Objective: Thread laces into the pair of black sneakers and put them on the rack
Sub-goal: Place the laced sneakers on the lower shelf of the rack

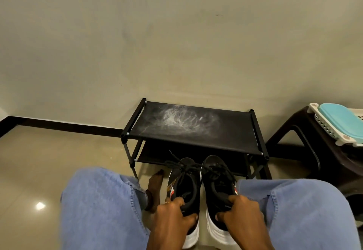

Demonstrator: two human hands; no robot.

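Two black sneakers with white soles stand side by side on the floor just in front of the rack (196, 130), toes pointing toward it. The left sneaker (184, 188) and the right sneaker (218, 187) are close together, nearly touching along their inner sides. Black laces (188, 166) run through the eyelets of both and lie in loose loops over the tongues, with one end trailing up toward the rack's lower shelf.

The left hand (174, 216) grips the heel of the left sneaker, fingers curled over the collar and thumb against the back. The right hand (239, 212) grips the heel of the right sneaker the same way, fingers hooked into the opening.

The rack is a low black two-shelf frame against the wall; its top shelf carries a pale dusty smear. Knees in blue jeans (102, 206) flank the sneakers on the near side of the rack, and a bare foot (155, 183) rests on the floor just left of the left sneaker. Right of the rack stands a dark plastic stool (306, 137) holding a white basket with a turquoise lid (341, 122).
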